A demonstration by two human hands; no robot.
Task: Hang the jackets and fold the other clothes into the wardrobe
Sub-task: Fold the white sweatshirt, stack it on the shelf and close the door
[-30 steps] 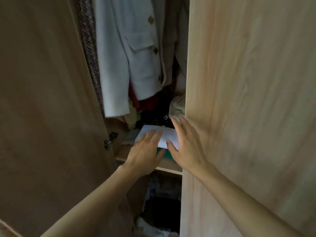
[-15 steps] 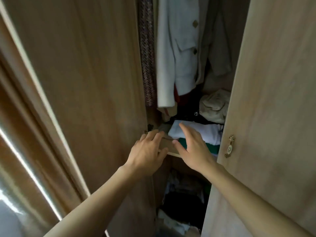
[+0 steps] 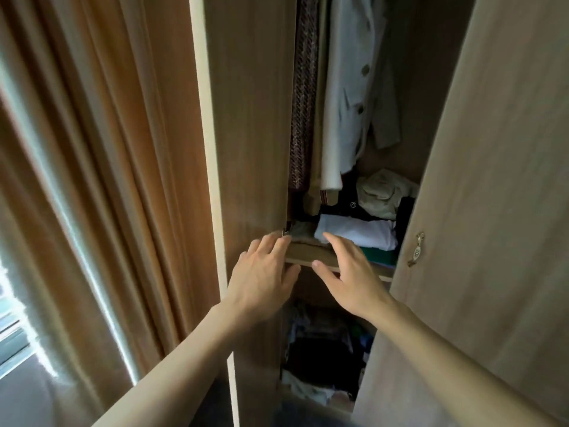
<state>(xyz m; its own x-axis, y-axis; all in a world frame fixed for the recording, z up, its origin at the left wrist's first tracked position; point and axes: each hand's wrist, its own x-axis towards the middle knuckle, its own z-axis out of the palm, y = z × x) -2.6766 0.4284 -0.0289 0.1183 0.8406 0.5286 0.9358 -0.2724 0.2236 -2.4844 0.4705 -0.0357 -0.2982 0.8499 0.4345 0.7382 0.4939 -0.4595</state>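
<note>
A folded white garment [image 3: 360, 232] lies on the wardrobe shelf [image 3: 311, 257], on top of a green item [image 3: 380, 255]. Both hands hover empty just in front of the shelf edge, fingers straight. My left hand [image 3: 261, 278] is at the edge of the left door [image 3: 252, 134], its fingertips near the hinge. To its right, my right hand [image 3: 351, 275] is a little short of the white garment, not touching it. A pale jacket [image 3: 348, 97] hangs above, with a patterned garment [image 3: 303, 103] to its left.
The right door [image 3: 492, 211] stands partly open with a brass handle [image 3: 417, 249]. A crumpled beige cloth [image 3: 385, 192] and dark clothes sit behind the white garment. Loose clothes [image 3: 323, 349] fill the compartment below. Brown curtains [image 3: 101, 180] and a window are at the left.
Both hands have left the white garment and drawn back out of the wardrobe. The view has swung left, showing the curtains and more of the shelf.
</note>
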